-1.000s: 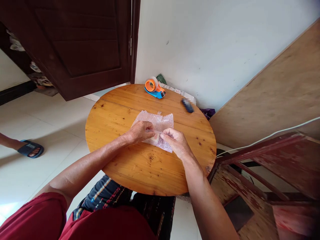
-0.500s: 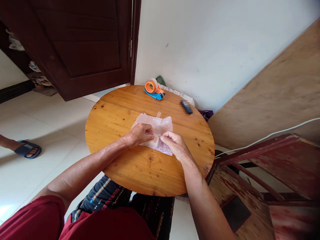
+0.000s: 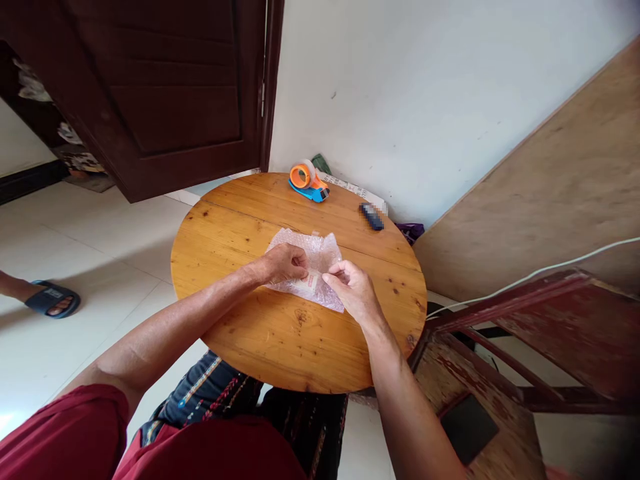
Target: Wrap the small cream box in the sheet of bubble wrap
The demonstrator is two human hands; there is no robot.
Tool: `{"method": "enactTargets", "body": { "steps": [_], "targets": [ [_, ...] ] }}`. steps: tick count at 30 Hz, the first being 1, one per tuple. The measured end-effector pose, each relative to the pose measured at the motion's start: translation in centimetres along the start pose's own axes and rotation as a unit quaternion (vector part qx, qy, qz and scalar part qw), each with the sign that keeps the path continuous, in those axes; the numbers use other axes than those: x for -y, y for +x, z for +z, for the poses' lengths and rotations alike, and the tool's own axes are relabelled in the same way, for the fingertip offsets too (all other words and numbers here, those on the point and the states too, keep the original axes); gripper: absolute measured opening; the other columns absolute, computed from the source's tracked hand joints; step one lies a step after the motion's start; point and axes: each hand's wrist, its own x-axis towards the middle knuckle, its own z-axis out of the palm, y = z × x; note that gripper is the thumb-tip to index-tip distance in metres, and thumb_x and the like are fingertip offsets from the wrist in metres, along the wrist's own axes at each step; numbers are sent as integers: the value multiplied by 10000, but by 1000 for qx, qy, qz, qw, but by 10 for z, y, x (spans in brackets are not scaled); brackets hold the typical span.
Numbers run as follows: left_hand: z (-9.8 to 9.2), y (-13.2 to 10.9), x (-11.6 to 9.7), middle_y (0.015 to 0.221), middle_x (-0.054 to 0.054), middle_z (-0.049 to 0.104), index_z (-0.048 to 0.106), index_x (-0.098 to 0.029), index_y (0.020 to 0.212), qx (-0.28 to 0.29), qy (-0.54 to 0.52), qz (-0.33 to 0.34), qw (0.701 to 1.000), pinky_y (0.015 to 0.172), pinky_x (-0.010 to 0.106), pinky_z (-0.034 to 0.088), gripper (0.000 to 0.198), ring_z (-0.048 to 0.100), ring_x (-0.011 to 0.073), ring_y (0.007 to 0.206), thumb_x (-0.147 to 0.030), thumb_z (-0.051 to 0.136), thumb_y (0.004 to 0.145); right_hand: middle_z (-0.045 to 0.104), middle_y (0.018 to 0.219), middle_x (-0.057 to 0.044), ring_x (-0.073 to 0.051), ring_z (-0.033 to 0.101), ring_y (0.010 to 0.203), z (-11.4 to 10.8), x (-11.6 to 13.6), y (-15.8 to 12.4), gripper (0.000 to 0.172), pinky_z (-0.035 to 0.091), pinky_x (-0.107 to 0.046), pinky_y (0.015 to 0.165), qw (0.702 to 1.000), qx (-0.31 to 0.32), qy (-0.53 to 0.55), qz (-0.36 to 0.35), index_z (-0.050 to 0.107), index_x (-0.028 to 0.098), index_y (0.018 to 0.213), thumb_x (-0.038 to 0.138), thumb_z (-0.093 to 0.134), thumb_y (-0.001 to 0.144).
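And there it goes: the far right corner of the bubble wrap (image 3: pixel 327 247) has just come in to the left, and the small clear strip at its far edge barely shows now. The gap between the 2 hands looks a touch wider too, so more of the pale label (image 3: pixel 313 281) with its red marking is on show. I read that as the wrap being worked loosely by hand, its edges not settled. The tape dispenser (image 3: pixel 310 185) sits well apart at the far edge, untouched.

The wrap lies mid-surface (image 3: pixel 300 353), between and under the hands. Now its lie: 1 corner points near right, the right edge slants from there toward the far left, and with no side clearly longer, I can't call a long axis. The label runs roughly left to right, slightly askew, its left end close to the fingers; whether it's on or under the wrap, I can't tell.

Grip check! Left hand (image 3: pixel 285 262): fingers curled in, thumb close to them, on the wrap. Right hand (image 3: pixel 357 293): thumb and forefinger nearly meeting, just right of the label. Whether either has wrap pinched, I can't tell.
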Motion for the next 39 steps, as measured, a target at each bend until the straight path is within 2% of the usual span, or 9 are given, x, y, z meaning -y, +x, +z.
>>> {"method": "enactTargets", "body": {
  "steps": [4,7,10,14,21,28,30,34,39],
  "targets": [
    [0,0,-1,563,-67,538,613,-150,623,1,6,4,1000,520,198,317,63,433,75,550,-185,660,646,680,964,-71,-223,616,937,-6,37,-17,146,462,-356,844,969,-39,-158,-184,643,224,854,260,519,923],
    [2,2,2,573,-69,536,623,-145,644,-8,11,14,1000,532,193,334,45,450,75,569,-185,643,652,703,1021,-86,-239,605,971,-1,59,-28,199,428,-382,884,918,45,-292,-263,673,217,918,209,481,967],
    [3,4,4,596,-61,553,631,-144,667,-12,17,17,1000,552,189,364,36,489,84,604,-179,623,669,709,1020,-96,-249,598,935,9,64,-32,176,406,-381,843,879,107,-386,-258,673,203,968,174,500,956],
    [-5,0,9,704,-23,644,651,-148,739,-33,28,32,999,637,204,443,66,576,109,688,-205,635,709,698,1031,-101,-250,593,938,15,60,-31,180,403,-377,824,870,114,-418,-235,659,194,1008,166,487,962],
    [-36,-40,30,976,52,707,671,-177,1016,-172,146,-37,974,713,262,496,385,645,179,828,-405,703,707,667,1135,-103,-258,580,968,13,63,-27,280,410,-392,804,844,139,-457,-245,621,207,1126,85,460,932],
    [-44,-56,21,835,50,720,495,-120,1308,-56,43,-235,969,424,220,348,688,566,123,466,-430,697,727,637,1057,-105,-256,566,945,13,70,-15,328,403,-381,782,814,182,-488,-256,629,211,1148,53,490,897],
    [-42,-52,18,672,-4,677,543,-137,1231,-43,30,-260,964,414,216,318,617,534,120,416,-401,731,705,626,1025,-98,-248,562,925,13,73,-10,276,390,-368,768,812,194,-486,-258,651,219,1077,68,520,887],
    [-32,-43,17,530,-53,573,596,-164,842,-60,-72,-246,965,434,198,339,203,546,111,458,-240,721,702,609,977,-87,-232,556,901,11,77,-2,194,371,-357,779,815,215,-464,-272,675,212,941,83,546,875],
    [-10,-33,11,560,-26,614,561,-156,712,-81,-215,-172,958,455,188,389,96,529,82,472,-172,653,736,637,996,-91,-240,578,949,11,74,0,186,373,-370,834,820,209,-457,-275,661,194,949,82,537,867]
  ]
}}
